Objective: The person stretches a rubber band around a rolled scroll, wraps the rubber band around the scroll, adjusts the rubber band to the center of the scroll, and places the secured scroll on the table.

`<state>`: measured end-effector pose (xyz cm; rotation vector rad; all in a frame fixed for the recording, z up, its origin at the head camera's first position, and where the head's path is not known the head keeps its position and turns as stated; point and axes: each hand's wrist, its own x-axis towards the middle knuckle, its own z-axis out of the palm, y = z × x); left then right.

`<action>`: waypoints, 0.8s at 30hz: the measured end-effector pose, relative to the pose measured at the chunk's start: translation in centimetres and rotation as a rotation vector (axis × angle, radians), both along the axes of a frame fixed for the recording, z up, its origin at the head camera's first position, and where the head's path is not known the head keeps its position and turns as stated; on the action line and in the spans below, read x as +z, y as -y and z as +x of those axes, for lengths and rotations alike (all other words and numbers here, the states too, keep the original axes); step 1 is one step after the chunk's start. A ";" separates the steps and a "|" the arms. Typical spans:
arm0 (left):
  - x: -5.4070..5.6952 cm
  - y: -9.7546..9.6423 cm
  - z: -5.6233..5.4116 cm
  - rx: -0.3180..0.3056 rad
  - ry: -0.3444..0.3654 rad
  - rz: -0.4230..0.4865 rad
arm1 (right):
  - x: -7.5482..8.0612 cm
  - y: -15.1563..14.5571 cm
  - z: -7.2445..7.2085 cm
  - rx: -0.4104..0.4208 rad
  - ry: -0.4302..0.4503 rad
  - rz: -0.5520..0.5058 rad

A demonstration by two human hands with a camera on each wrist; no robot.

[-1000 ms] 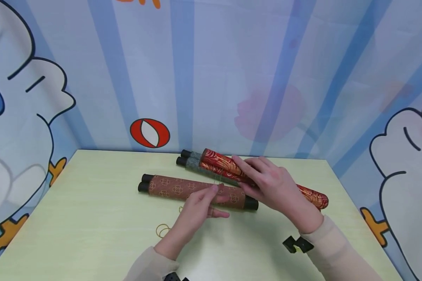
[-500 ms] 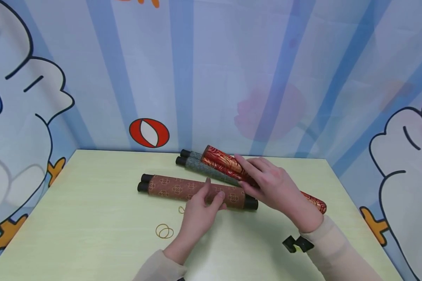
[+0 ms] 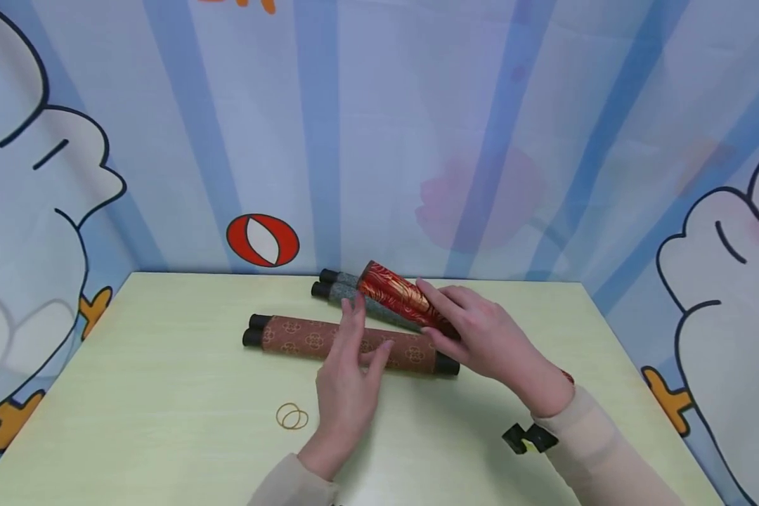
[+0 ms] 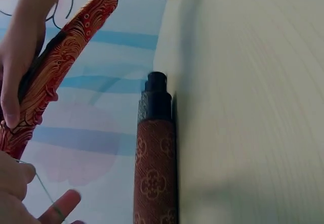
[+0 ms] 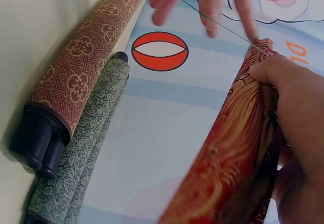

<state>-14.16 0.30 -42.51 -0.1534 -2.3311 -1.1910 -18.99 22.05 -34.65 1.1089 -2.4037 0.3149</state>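
My right hand grips a red and gold patterned scroll, rolled up and tilted with its far end up to the left. My left hand is in front of it with fingers extended and thumb apart, over the brown scroll in the head view. A thin greenish band runs taut from the left fingers towards the red scroll's end near my right thumb; how it loops there is hidden. The brown flower-patterned scroll with black rod ends lies on the table, a grey-green scroll behind it.
Two thin yellow rubber bands lie overlapping on the pale wooden table, left of my left wrist. A cartoon-printed cloth hangs behind the table's back edge.
My left hand has turned, its fingers now stretched upward and away from me. The red scroll tilts a little more steeply in my right hand. The scrolls on the table stay put.
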 end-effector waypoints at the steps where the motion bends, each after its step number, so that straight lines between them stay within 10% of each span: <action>1: -0.1 0.2 -0.1 0.022 -0.051 -0.052 | 0.0 0.0 0.1 -0.005 0.012 0.003; 12: 0.2 3.0 -1.7 0.148 -0.695 -0.474 | -0.3 0.2 0.1 0.009 0.055 0.006; 24: 1.7 5.6 -2.8 0.023 -0.842 -0.618 | -0.6 0.7 0.5 0.037 0.106 0.032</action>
